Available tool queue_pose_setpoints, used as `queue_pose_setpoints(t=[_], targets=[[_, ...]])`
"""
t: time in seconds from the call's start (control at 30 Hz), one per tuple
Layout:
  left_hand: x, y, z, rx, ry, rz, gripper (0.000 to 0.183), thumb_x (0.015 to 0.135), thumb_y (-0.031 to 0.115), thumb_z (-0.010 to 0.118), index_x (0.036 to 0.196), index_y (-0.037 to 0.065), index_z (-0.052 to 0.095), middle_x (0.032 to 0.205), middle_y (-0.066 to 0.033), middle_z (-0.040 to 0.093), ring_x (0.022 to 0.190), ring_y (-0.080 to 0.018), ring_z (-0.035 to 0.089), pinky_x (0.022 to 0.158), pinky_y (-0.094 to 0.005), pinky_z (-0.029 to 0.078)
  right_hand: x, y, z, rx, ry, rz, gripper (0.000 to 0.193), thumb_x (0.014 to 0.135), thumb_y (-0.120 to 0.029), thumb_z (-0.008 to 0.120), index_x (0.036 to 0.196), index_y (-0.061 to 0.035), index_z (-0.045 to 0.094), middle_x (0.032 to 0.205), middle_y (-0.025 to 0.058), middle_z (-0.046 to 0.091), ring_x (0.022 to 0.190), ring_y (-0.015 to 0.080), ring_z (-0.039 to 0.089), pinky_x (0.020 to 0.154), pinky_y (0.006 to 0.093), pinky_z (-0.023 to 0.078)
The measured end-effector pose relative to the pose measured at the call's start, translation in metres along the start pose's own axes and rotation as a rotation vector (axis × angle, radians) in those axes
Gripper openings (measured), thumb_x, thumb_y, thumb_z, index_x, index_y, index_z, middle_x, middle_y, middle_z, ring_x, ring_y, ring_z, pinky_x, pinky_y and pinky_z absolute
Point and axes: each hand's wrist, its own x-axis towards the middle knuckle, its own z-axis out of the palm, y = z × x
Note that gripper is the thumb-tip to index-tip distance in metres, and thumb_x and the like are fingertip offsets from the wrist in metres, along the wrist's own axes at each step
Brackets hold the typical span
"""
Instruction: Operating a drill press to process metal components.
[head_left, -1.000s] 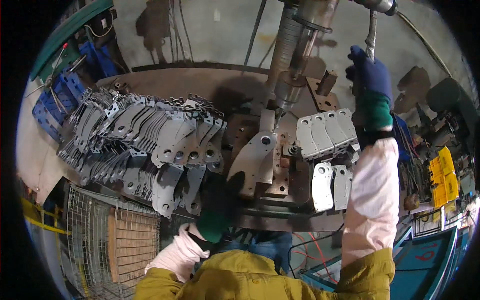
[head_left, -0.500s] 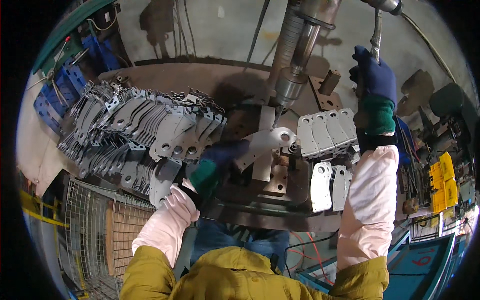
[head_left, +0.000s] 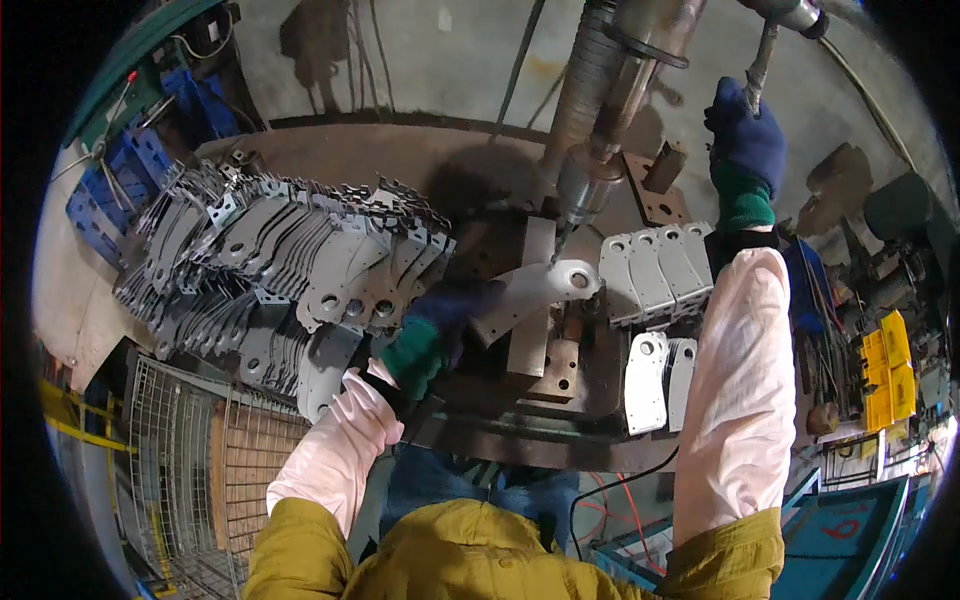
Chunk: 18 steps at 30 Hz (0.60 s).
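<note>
A drill press chuck [head_left: 588, 185] with a thin drill bit [head_left: 557, 246] hangs over a curved grey metal plate [head_left: 525, 298]. The plate lies across a steel bar fixture [head_left: 530, 345], and its round-holed end points right. My left hand [head_left: 452, 308], in a dark blue and green glove, is closed on the plate's left end; its fingertips are dim and smeared. At the upper right, my gloved right hand [head_left: 745, 142] wraps round the drill press lever [head_left: 762, 68]. The bit's tip is near the plate's upper edge; contact is hard to judge.
Stacks of similar metal plates [head_left: 340, 265] cover the left of the table. More plates [head_left: 650, 265] stand in rows to the right. A wire mesh cage [head_left: 175, 450] is at lower left, yellow bins [head_left: 888, 370] at far right, and a steel block [head_left: 655, 190] behind the fixture.
My right hand has moved slightly up and away, and the lever slants more. The whole view has shifted a little. My left hand still holds the plate.
</note>
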Motion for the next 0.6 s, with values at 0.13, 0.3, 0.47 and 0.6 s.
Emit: queue_pose_setpoints(t=[0.13, 0.3, 0.47, 0.6], targets=[[0.002, 0.003, -0.009, 0.173, 0.010, -0.115, 0.035, 0.094, 0.032, 0.071, 0.117, 0.007, 0.072, 0.101, -0.0015, 0.071, 0.094, -0.0127, 0.063, 0.084, -0.0295, 0.050, 0.017, 0.010, 0.013, -0.018, 0.098, -0.003, 0.063, 0.088, -0.064, 0.052, 0.101, -0.0059, 0.070, 0.096, 0.0275, 0.069, 0.097, 0.0497, 0.063, 0.082, 0.0505, 0.049], [-0.014, 0.018, -0.004, 0.264, 0.023, -0.040, 0.033, 0.095, 0.033, 0.068, 0.118, 0.009, 0.072, 0.101, -0.0007, 0.071, 0.078, -0.0092, 0.063, 0.063, -0.0257, 0.049, 0.023, 0.015, 0.018, -0.105, 0.211, -0.088, 0.053, 0.090, -0.055, 0.061, 0.091, -0.0032, 0.070, 0.076, 0.0084, 0.070, 0.068, 0.0200, 0.064, 0.066, 0.0353, 0.049], [-0.027, 0.033, 0.013, 0.291, 0.064, 0.147, 0.030, 0.093, 0.025, 0.072, 0.115, 0.004, 0.073, 0.099, -0.0058, 0.074, 0.079, -0.0150, 0.066, 0.074, -0.0283, 0.054, 0.028, 0.025, 0.023, -0.203, 0.246, -0.369, 0.043, 0.093, -0.048, 0.063, 0.094, -0.0048, 0.070, 0.075, 0.0068, 0.070, 0.071, 0.0165, 0.066, 0.064, 0.0342, 0.051], [-0.022, 0.040, 0.023, -0.007, 0.054, 0.020, 0.028, 0.092, 0.023, 0.073, 0.112, 0.004, 0.074, 0.102, -0.0049, 0.074, 0.090, -0.0130, 0.067, 0.083, -0.0282, 0.052, 0.044, 0.047, 0.021, -0.372, 0.326, -0.532, 0.034, 0.096, -0.039, 0.064, 0.098, -0.0061, 0.070, 0.077, 0.0051, 0.072, 0.073, 0.0152, 0.069, 0.065, 0.0334, 0.054]])
